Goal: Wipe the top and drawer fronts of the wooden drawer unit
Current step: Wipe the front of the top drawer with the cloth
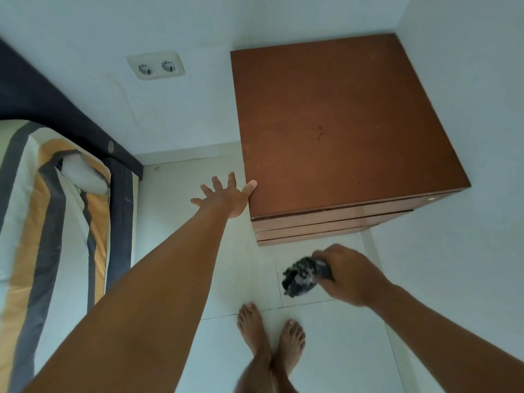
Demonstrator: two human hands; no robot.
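Your wooden drawer unit [348, 123] stands in the corner of the room, its back and right side close against the white walls. Its top is a flat reddish-brown board with a dull sheen, a few small dark specks near the middle and faint pale marks along the left side. The drawer fronts [326, 222] show only as narrow stacked strips under the front edge; from this steep angle it is hard to say how many there are.

Your left hand [226, 197] is spread wide with straight fingers just left of the unit's front-left corner, grasping nothing, the thumb tip seemingly touching the top's left edge. Your right hand [351, 275] is in front of the unit, below the drawer fronts and apart from them, clenched round a bunched dark grey and white cloth [303, 277].

Your bare feet [272, 327] stand on the pale tiled floor [198, 222] in front of the unit. A double wall socket [155, 65] sits left of the unit, and a striped mattress [56, 208] lies farther left.
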